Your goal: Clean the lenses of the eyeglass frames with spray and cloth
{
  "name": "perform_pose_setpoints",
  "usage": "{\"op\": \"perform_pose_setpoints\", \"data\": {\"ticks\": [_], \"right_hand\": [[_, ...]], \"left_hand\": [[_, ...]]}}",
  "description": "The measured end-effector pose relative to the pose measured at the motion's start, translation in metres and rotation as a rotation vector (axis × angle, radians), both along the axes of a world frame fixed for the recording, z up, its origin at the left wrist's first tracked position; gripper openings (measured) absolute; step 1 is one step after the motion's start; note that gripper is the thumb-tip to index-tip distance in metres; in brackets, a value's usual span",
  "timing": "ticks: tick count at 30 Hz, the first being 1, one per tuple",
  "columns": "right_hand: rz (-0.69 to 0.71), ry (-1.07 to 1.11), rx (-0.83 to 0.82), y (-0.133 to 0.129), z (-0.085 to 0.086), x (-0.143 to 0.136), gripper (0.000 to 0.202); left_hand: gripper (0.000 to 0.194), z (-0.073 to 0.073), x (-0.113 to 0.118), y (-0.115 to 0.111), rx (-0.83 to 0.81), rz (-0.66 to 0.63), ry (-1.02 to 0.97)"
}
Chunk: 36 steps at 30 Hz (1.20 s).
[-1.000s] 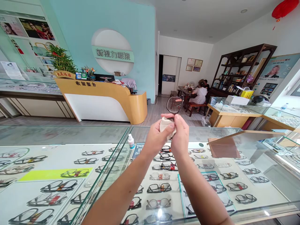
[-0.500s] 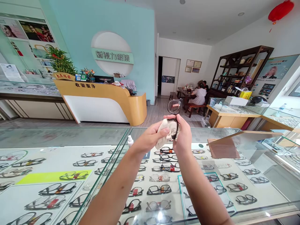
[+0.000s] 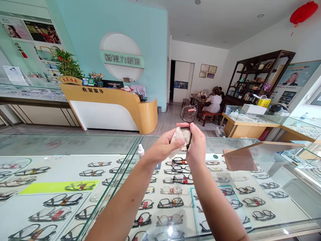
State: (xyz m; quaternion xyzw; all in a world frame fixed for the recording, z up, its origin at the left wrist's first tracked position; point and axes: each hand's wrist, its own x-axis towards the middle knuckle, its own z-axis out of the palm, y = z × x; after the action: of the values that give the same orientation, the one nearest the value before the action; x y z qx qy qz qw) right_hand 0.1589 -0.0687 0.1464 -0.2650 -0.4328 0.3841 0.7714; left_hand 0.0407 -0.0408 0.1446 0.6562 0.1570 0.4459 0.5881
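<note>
A pair of dark-framed eyeglasses (image 3: pixel 189 114) is held upright on end above the glass counter, one lens raised over my hands. My right hand (image 3: pixel 197 144) grips the frame from the right side, fingers around its lower part. A cream cloth (image 3: pixel 178 136) is pinched in my left hand (image 3: pixel 164 145) and pressed over the lower lens, which it mostly hides. The two hands are close together, and some fingertips are hidden behind the cloth and frame. Left of my hands, a small white bottle (image 3: pixel 140 151) stands on the counter.
Under the glass counter top (image 3: pixel 147 139) lie rows of eyeglasses (image 3: pixel 170 203). A wooden-look board (image 3: pixel 240 159) stands tilted at the right. Beyond are a yellow-sided cashier desk (image 3: pixel 147 117) and seated people at a table (image 3: pixel 200 98).
The raised lens has turned and tilted slightly, and the cloth has shifted a little over the lower lens. Both hands keep their hold. The view has moved slightly.
</note>
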Motion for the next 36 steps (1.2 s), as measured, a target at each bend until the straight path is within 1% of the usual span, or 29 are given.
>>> {"op": "perform_pose_setpoints", "data": {"ticks": [1, 4, 5, 6, 7, 9, 12, 14, 16, 19, 23, 25, 27, 29, 31, 32, 34, 36], "right_hand": [[-0.008, 0.01, 0.008, 0.0, -0.001, -0.002, 0.035], [0.018, 0.027, 0.023, 0.001, -0.006, -0.009, 0.037], [0.042, 0.02, 0.02, 0.001, -0.006, -0.01, 0.037], [0.066, 0.01, 0.019, 0.001, -0.006, -0.01, 0.037], [0.083, 0.002, 0.018, 0.0, -0.005, -0.009, 0.037], [0.082, 0.012, 0.025, -0.002, 0.0, -0.004, 0.038], [0.011, 0.064, 0.058, -0.004, 0.009, 0.01, 0.038], [-0.032, 0.084, 0.078, -0.005, 0.013, 0.018, 0.036], [-0.036, 0.089, 0.076, -0.006, 0.015, 0.024, 0.035], [-0.012, 0.089, 0.054, -0.005, 0.015, 0.028, 0.036], [0.007, 0.088, 0.024, -0.004, 0.015, 0.033, 0.038], [0.017, 0.084, 0.02, -0.005, 0.016, 0.037, 0.039], [0.028, 0.075, 0.035, -0.006, 0.017, 0.04, 0.037], [0.051, 0.063, 0.052, -0.008, 0.018, 0.043, 0.032], [0.084, 0.039, 0.063, -0.011, 0.019, 0.044, 0.029], [0.096, 0.021, 0.065, -0.012, 0.019, 0.044, 0.028], [0.106, -0.024, 0.061, -0.014, 0.019, 0.043, 0.029], [0.108, -0.064, 0.049, -0.016, 0.019, 0.042, 0.029]], "left_hand": [[0.054, -0.002, 0.004, -0.002, 0.009, 0.062, -0.035], [0.054, -0.008, 0.022, -0.011, 0.012, 0.352, -0.167], [0.056, -0.009, 0.026, -0.013, 0.008, 0.417, -0.179], [0.059, -0.009, 0.027, -0.015, 0.003, 0.449, -0.173], [0.061, -0.008, 0.026, -0.016, 0.0, 0.449, -0.156], [0.061, -0.003, 0.019, -0.015, 0.007, 0.401, -0.128], [0.06, 0.007, 0.0, -0.01, 0.052, 0.365, -0.065], [0.059, 0.013, -0.013, -0.007, 0.116, 0.386, 0.045], [0.057, 0.016, -0.023, -0.005, 0.192, 0.384, 0.194], [0.052, 0.017, -0.034, -0.001, 0.269, 0.349, 0.402], [0.046, 0.017, -0.045, 0.003, 0.341, 0.324, 0.603], [0.041, 0.017, -0.046, 0.004, 0.393, 0.291, 0.701], [0.036, 0.014, -0.041, 0.002, 0.466, 0.248, 0.826], [0.032, 0.006, -0.027, -0.003, 0.552, 0.158, 0.994], [0.029, -0.009, -0.007, -0.011, 0.63, 0.026, 1.16], [0.027, -0.02, 0.005, -0.015, 0.665, -0.033, 1.22], [0.027, -0.043, 0.03, -0.023, 0.707, -0.104, 1.3], [0.026, -0.068, 0.053, -0.031, 0.636, -0.173, 1.398]]}}
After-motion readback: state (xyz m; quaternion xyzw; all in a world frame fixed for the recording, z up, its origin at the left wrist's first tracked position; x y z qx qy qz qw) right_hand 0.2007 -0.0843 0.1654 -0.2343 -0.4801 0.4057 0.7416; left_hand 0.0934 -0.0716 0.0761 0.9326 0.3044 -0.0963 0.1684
